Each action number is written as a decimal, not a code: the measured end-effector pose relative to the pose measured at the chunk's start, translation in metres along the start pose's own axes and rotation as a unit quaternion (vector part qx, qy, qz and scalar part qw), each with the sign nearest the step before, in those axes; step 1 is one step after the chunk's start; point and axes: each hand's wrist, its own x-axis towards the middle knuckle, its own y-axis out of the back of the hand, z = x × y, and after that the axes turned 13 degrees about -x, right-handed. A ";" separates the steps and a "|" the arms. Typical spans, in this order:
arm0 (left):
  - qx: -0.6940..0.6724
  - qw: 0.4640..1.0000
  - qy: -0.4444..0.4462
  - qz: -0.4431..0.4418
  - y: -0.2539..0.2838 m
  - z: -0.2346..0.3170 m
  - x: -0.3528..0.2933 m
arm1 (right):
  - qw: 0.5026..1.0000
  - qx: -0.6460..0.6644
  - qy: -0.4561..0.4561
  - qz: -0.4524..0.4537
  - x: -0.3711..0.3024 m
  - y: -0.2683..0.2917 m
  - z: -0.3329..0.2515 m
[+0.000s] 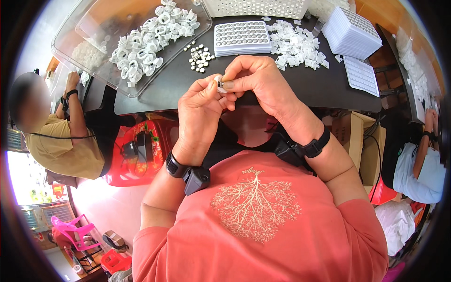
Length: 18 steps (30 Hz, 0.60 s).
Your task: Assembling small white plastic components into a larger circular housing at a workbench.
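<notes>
A black table (329, 89) stretched across the top of the view. On its left end sat a clear plastic tray (94, 70) heaped with white rings (150, 37). Near the table's middle lay a flat tray of round cells (242, 37), and to its right a loose pile of white bits (296, 44). A stack of white trays (352, 30) stood at the far right. A small cluster of silver buttons (199, 57) lay between the clear tray and the flat tray.

Above the near table edge, the left hand (199, 120) and the right hand (258, 82) met, fingertips of both pinching 1 small white piece (221, 84) between them, both hands closed on it.
</notes>
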 end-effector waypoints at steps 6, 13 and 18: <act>-0.006 1.000 0.001 0.000 -0.002 0.000 -0.001 | 1.000 0.002 0.004 0.003 -0.001 -0.001 0.000; 0.003 1.000 -0.006 0.008 0.000 0.000 0.000 | 0.999 -0.044 0.002 0.016 -0.005 -0.008 -0.003; -0.030 0.999 -0.007 0.015 0.002 -0.001 0.003 | 0.992 -0.069 0.062 0.087 -0.011 -0.022 0.005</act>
